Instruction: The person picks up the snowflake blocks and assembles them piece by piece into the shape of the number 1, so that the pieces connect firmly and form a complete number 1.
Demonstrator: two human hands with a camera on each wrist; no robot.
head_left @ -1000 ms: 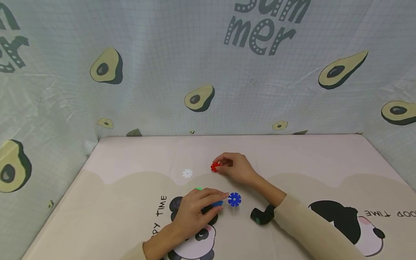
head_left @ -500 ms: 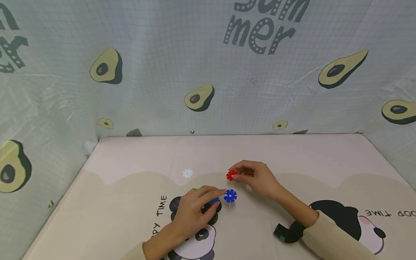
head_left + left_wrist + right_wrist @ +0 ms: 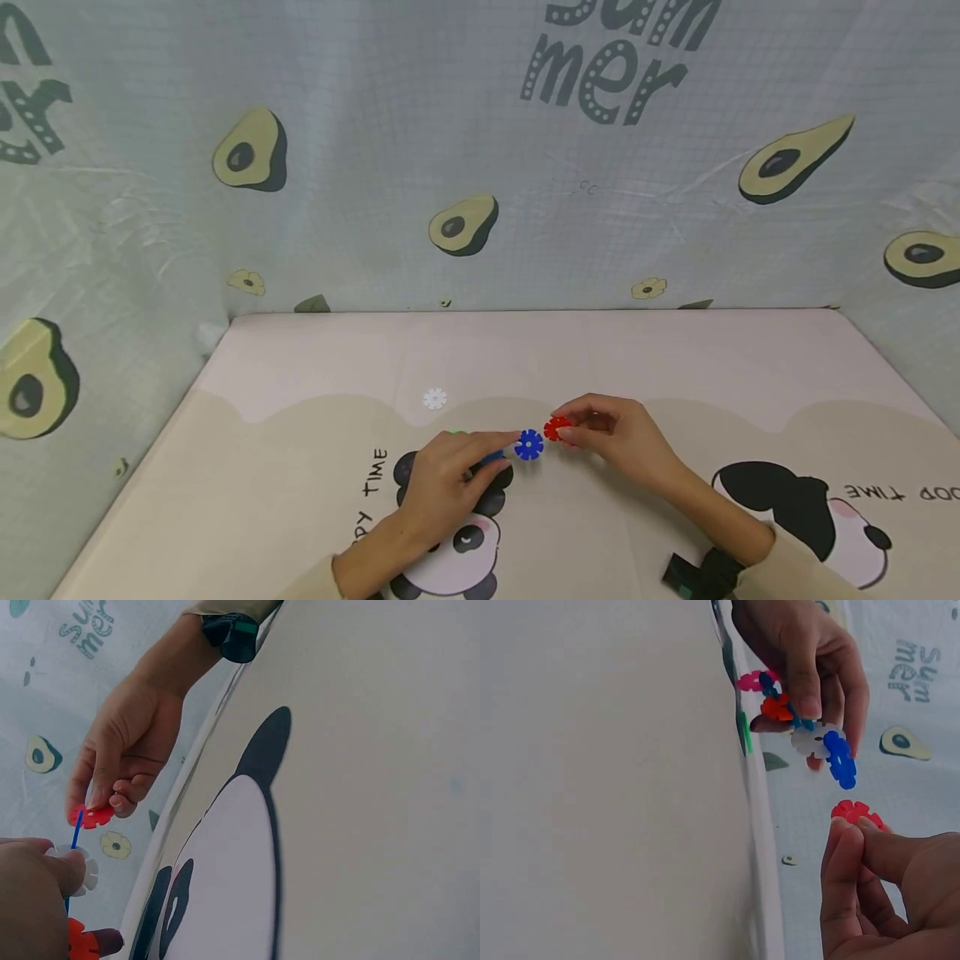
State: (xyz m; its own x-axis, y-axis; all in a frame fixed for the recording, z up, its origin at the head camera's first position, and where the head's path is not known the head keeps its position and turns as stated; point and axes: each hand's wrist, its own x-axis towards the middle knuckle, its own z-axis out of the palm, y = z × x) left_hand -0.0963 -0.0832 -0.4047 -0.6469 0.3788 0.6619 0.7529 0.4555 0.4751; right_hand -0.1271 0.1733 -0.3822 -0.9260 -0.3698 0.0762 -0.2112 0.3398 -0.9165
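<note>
My left hand (image 3: 457,471) grips a joined chain of notched snowflake discs. In the right wrist view, a blue disc (image 3: 842,761) stands at the chain's end, beside a white disc (image 3: 807,741). Further along sit an orange disc (image 3: 776,708) and a pink disc (image 3: 751,681), with blue pieces between them. Between thumb and fingers my right hand (image 3: 618,437) pinches a red disc (image 3: 553,428). The head view has the red disc just right of the blue one, with a small gap. The left hand hides most of the chain there.
A loose white disc (image 3: 435,399) lies on the table cloth (image 3: 300,358) beyond my left hand. A green piece (image 3: 457,432) peeks out behind that hand. Strapped to my right wrist is a black device (image 3: 705,575). A printed curtain (image 3: 360,167) rises behind the table.
With the red disc pinched, my right hand has come rightward and nearer to me, ending beside the blue disc. The blue disc has shifted slightly left and away from me; the left hand barely moved.
</note>
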